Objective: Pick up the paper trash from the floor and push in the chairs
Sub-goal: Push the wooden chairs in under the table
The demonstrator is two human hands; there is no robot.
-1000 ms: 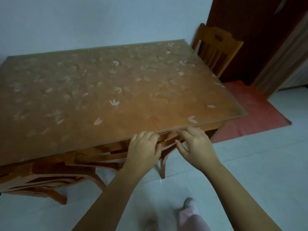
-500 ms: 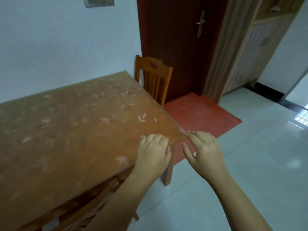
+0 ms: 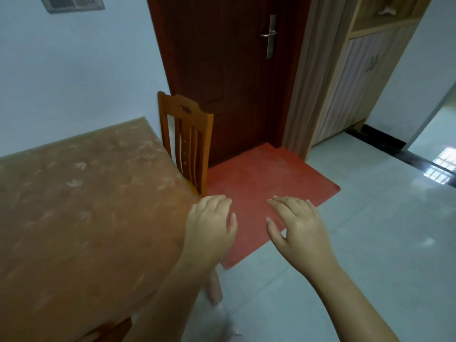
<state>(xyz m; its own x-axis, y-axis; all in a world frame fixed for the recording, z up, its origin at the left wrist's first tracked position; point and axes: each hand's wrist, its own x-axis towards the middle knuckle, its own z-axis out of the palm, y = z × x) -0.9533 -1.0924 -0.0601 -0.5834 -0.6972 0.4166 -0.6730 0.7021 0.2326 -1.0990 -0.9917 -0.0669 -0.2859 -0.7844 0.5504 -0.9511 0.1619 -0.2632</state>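
Chair (image 3: 187,141), slatted wooden back, beside table (image 3: 81,206), hands (image 3: 254,225) empty

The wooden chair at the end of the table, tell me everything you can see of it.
The wooden chair is orange-brown, seemingly varnished wood. Only its backrest shows: a shaped top rail with a small slot, two side posts and vertical slats between them. It stands upright at the table's short end, backrest close against the table edge, so it looks pushed in. Its seat and legs are hidden. Behind it are the dark door and red mat. Neither hand touches it.
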